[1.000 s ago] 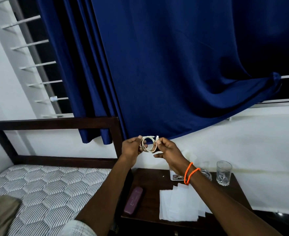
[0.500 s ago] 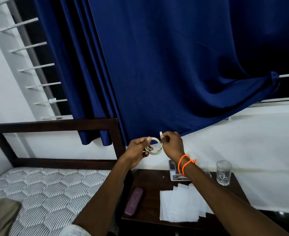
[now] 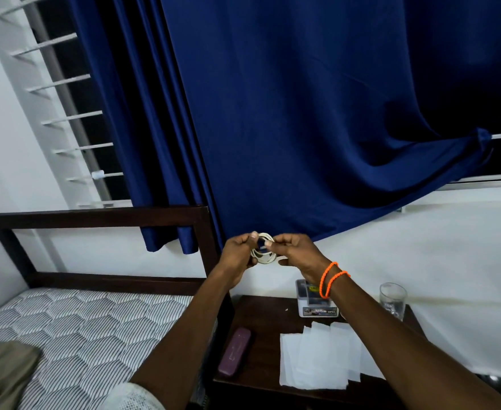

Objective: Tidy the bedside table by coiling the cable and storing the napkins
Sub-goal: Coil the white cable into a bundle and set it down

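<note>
A white cable [image 3: 263, 256] is wound into a small coil, held in the air above the dark wooden bedside table [image 3: 261, 318]. My left hand [image 3: 238, 255] pinches the coil's left side. My right hand [image 3: 298, 254], with orange bands on its wrist, pinches the coil's top right with fingertips. Several white napkins [image 3: 317, 359] lie spread and overlapping on the table's front right part, partly covered by my right forearm.
On the table stand a small box-shaped holder [image 3: 309, 300] at the back, a drinking glass [image 3: 392, 300] at the back right and a maroon case [image 3: 233, 355] at the left front. A bed with patterned mattress [image 3: 74, 329] lies left. A blue curtain [image 3: 302, 113] hangs behind.
Both hands have closed in on the coil, which is now tighter and smaller. The right hand's fingers moved from holding the plug end up to pinching the coil itself.
</note>
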`<action>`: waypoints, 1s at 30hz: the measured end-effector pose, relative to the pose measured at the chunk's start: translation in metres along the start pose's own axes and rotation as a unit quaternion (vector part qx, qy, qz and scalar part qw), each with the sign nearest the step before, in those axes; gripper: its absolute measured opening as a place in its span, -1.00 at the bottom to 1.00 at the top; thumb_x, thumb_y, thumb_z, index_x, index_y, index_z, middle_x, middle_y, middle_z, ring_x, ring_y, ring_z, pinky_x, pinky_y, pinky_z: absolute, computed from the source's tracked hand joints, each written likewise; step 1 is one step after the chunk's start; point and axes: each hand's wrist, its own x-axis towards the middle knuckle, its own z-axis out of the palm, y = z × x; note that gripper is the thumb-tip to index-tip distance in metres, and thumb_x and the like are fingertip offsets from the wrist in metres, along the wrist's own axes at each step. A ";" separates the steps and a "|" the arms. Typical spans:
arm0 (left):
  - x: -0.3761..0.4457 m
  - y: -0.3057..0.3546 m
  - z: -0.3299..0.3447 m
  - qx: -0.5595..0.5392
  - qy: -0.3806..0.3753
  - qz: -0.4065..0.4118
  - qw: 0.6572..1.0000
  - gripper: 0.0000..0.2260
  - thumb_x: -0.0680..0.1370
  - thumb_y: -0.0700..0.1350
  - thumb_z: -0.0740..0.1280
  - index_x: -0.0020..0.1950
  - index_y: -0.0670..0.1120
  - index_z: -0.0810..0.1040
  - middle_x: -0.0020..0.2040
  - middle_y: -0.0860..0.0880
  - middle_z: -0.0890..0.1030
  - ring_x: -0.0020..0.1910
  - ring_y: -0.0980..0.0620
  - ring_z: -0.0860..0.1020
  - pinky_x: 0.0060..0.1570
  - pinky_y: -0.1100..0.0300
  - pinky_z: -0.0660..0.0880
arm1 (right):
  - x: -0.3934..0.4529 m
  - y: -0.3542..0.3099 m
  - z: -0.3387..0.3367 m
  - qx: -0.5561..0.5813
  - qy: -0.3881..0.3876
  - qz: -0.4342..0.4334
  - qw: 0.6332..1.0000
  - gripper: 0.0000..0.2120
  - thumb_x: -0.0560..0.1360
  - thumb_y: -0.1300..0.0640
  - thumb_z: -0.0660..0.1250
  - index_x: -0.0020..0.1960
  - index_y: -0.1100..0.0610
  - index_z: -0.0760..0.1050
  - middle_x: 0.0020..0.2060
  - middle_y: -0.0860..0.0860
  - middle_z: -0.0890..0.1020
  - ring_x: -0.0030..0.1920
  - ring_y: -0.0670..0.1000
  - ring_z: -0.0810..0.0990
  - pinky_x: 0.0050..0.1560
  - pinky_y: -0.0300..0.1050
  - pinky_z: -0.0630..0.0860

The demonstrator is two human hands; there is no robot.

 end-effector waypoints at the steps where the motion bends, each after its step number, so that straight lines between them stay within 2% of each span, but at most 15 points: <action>1: -0.001 0.001 0.000 0.003 -0.002 -0.009 1.000 -0.75 0.67 -0.02 0.28 0.00 -0.12 0.68 -0.24 -0.07 0.64 -0.35 0.08 0.51 -0.45 0.28 0.41 | 0.000 0.002 -0.001 0.025 -0.017 0.000 1.000 -0.76 0.50 0.02 0.48 0.09 0.13 0.67 -0.01 0.05 0.75 0.05 0.00 0.67 0.12 0.00 0.55; 4: -0.004 0.004 0.004 -0.015 -0.017 -0.025 0.999 -0.73 0.68 -0.01 0.26 0.01 -0.15 0.66 -0.27 -0.05 0.61 -0.40 0.11 0.47 -0.46 0.29 0.40 | 0.000 0.008 -0.003 0.111 -0.056 0.011 0.992 -0.72 0.53 0.07 0.44 0.18 0.20 0.63 0.07 0.11 0.72 0.06 0.02 0.67 0.13 0.00 0.55; 7: -0.007 0.011 0.006 -0.082 -0.031 -0.050 0.995 -0.75 0.67 -0.03 0.29 0.01 -0.17 0.66 -0.28 -0.01 0.64 -0.40 0.15 0.54 -0.47 0.32 0.42 | 0.000 0.013 -0.003 0.211 -0.070 0.024 0.975 -0.71 0.54 0.15 0.42 0.23 0.20 0.58 0.08 0.10 0.71 0.07 0.03 0.68 0.13 -0.03 0.53; 11: -0.009 0.014 0.005 -0.189 -0.058 -0.087 0.976 -0.77 0.65 -0.04 0.32 0.07 -0.19 0.65 -0.19 -0.05 0.65 -0.29 0.11 0.58 -0.44 0.36 0.46 | 0.003 0.014 0.000 0.311 -0.047 0.032 0.949 -0.87 0.56 0.23 0.37 0.09 0.11 0.55 0.04 0.08 0.70 0.05 0.05 0.67 0.13 0.00 0.54; 14: -0.009 0.011 0.008 -0.169 -0.039 -0.080 0.982 -0.76 0.66 -0.05 0.29 0.14 -0.20 0.62 -0.14 -0.07 0.65 -0.27 0.10 0.59 -0.40 0.34 0.49 | 0.002 0.018 0.004 0.312 -0.046 0.036 0.948 -0.88 0.58 0.22 0.35 0.11 0.09 0.54 0.04 0.06 0.68 0.05 0.02 0.65 0.18 0.02 0.49; 17: -0.009 0.008 0.006 -0.152 -0.026 -0.088 0.984 -0.75 0.68 -0.05 0.26 0.09 -0.18 0.64 -0.20 -0.03 0.64 -0.37 0.16 0.55 -0.48 0.36 0.41 | 0.000 0.022 0.003 0.298 -0.079 0.042 0.950 -0.82 0.56 0.16 0.38 0.16 0.08 0.56 0.05 0.02 0.69 0.07 -0.02 0.66 0.22 0.01 0.46; 20: -0.008 0.007 0.001 -0.161 -0.025 -0.094 0.982 -0.74 0.68 -0.01 0.26 0.10 -0.15 0.66 -0.19 -0.01 0.66 -0.38 0.17 0.52 -0.50 0.37 0.36 | 0.000 0.020 0.005 0.297 -0.097 0.036 0.949 -0.79 0.55 0.14 0.40 0.18 0.09 0.56 0.07 0.01 0.69 0.10 -0.03 0.65 0.25 0.02 0.47; 22: -0.008 0.005 0.001 -0.147 -0.016 -0.093 0.985 -0.75 0.67 0.01 0.26 0.12 -0.11 0.66 -0.17 -0.01 0.67 -0.37 0.16 0.54 -0.45 0.33 0.41 | 0.001 0.019 0.007 0.300 -0.084 0.035 0.949 -0.85 0.56 0.15 0.38 0.13 0.06 0.57 0.06 0.00 0.69 0.11 -0.03 0.64 0.22 0.01 0.49; 27: -0.008 -0.004 -0.001 -0.066 0.012 -0.100 0.993 -0.69 0.67 0.10 0.25 0.12 -0.08 0.66 -0.05 -0.04 0.72 -0.07 0.02 0.64 -0.16 0.14 0.57 | 0.004 0.016 0.012 0.235 -0.049 0.044 0.970 -0.94 0.59 0.18 0.34 0.06 0.07 0.53 0.01 0.02 0.68 0.08 0.02 0.61 0.13 0.03 0.50; 30: -0.010 -0.012 -0.003 -0.083 0.000 -0.081 0.993 -0.69 0.66 0.06 0.28 0.15 -0.15 0.65 -0.05 -0.09 0.71 -0.14 0.02 0.65 -0.24 0.18 0.57 | 0.004 0.016 0.016 0.175 -0.010 0.050 0.983 -0.90 0.57 0.15 0.38 0.09 0.08 0.56 -0.02 0.03 0.68 0.01 0.01 0.62 0.05 0.00 0.51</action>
